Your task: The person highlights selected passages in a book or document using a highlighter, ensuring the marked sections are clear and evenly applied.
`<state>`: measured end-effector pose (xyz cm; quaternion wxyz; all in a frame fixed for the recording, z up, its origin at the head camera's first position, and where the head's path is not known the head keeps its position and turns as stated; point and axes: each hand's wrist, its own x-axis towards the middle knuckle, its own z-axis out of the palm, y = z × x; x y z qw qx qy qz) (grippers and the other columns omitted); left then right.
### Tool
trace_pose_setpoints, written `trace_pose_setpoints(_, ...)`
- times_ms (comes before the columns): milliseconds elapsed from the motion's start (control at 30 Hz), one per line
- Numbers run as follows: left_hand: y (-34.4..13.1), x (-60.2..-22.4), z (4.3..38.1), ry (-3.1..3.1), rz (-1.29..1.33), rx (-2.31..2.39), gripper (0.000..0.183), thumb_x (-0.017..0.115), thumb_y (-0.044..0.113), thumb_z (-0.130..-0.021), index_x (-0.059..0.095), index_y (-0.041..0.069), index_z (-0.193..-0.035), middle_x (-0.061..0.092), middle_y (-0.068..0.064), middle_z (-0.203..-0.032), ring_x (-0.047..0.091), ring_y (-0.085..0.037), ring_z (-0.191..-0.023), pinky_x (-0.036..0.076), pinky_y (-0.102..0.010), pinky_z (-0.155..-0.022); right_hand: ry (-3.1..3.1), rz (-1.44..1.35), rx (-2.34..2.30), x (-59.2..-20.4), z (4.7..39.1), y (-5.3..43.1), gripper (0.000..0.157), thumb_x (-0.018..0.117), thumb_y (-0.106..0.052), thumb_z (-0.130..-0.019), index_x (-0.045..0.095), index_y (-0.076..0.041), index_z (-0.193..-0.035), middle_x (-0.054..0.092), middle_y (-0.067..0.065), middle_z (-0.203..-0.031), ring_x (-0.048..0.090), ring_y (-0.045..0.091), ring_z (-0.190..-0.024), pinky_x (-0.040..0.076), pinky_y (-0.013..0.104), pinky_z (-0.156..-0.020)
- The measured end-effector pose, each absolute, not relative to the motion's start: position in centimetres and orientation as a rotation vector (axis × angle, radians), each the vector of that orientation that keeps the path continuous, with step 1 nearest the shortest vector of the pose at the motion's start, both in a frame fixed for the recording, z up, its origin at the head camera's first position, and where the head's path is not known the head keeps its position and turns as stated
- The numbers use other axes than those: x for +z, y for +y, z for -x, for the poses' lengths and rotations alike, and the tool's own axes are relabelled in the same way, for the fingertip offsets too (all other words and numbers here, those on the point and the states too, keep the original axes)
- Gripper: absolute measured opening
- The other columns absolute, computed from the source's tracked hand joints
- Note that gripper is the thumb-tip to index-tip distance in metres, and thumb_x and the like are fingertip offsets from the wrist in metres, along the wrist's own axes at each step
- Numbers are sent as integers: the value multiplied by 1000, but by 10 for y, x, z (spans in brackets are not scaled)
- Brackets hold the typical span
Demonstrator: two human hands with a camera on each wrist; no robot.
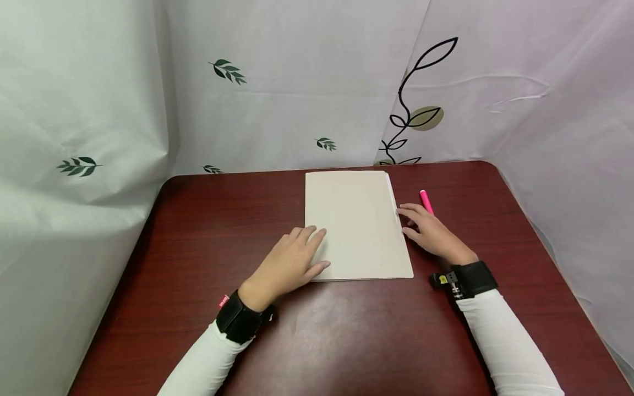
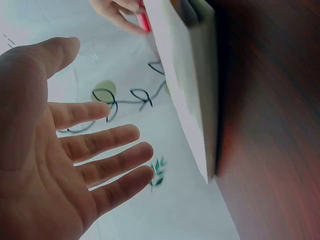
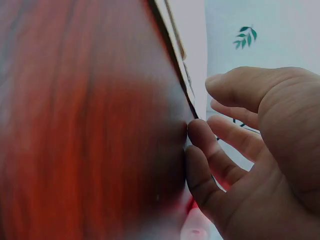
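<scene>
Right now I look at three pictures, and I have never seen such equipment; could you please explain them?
There is no robot here, only a person's bare left hand and right hand. The wide picture comes from a head camera; the others, tilted, come from wrist cameras. On the dark red table lie a pink pen and what looks like a cream folder. The left hand reaches over the folder's left edge; the right hand is at its right edge. Neither appears to hold anything.
</scene>
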<state>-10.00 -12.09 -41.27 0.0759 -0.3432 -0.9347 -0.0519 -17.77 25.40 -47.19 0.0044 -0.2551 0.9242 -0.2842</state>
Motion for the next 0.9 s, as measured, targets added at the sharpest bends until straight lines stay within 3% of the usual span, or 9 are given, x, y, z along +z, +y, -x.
trace_pose_setpoints(233, -92, -414, 102, -2860, 1094, -103, 66, 59, 50, -102, 50, 5, -150, 55, -18, -148, 58, -34, -129, 54, -48, -100, 2854, 766, -954, -476, 178, 256, 53, 66, 0, -97, 50, 6, -147, 44, 25, -153, 67, 33, -100, 55, 51, -90)
trace_pose_setpoints(467, -63, -415, 103, -2992, 1134, -58, 72, 59, 52, -102, 44, 6, -155, 43, -18, -161, 43, -37, -148, 43, -49, -116, 2803, 740, -917, -478, 179, 256, 57, 64, -1, -99, 45, 5, -152, 40, 25, -160, 67, 35, -107, 53, 53, -97)
trace_pose_setpoints(900, -24, -426, 95, -3040, 1203, 43, 81, 70, 56, -93, 47, 6, -152, 43, -17, -161, 41, -35, -150, 47, -48, -112, 2843, 783, -863, -481, 177, 252, 56, 63, -1, -99, 45, 6, -152, 41, 22, -161, 62, 32, -102, 49, 50, -93)
